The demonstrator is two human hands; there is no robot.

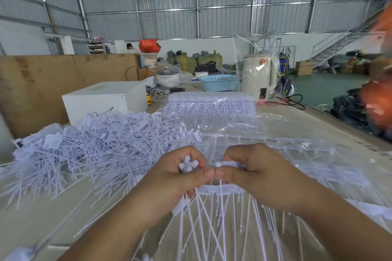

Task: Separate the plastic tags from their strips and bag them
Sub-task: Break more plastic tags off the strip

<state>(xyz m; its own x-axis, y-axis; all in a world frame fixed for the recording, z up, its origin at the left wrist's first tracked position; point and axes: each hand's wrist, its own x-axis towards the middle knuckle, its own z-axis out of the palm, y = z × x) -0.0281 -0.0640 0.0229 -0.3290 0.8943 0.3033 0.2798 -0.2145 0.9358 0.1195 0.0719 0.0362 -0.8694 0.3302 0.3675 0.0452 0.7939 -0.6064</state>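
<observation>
The left hand [180, 178] is curled round a small bundle of loose white tags [188, 164], their heads poking up out of the fist and their thin tails fanning down toward the camera. The right hand [252, 172] pinches the head end of a tag strip [226, 189] between thumb and curled fingers; the 2 thumbs touch at the middle. The strip's tags hang below both hands over a clear plastic bag [275, 133] spread flat on the tabletop [331, 121].

To the left lies a large heap of separated tags [101, 144], a loose tangle on the tabletop. Farther back sits a flat pack of unseparated strips [210, 104] inside clear wrapping, next to a white box [106, 99] — closed, contents not visible.

Beyond these a light blue perforated basket [218, 82] stands; what it holds cannot be told. A cream kettle [259, 76] stands upright inside a tall clear bag [252, 44] open at the top. A lidded clear tub [148, 60] with pale contents carries an orange sack [148, 45] on its lid, and green sacks [191, 60] line the far wall.
</observation>
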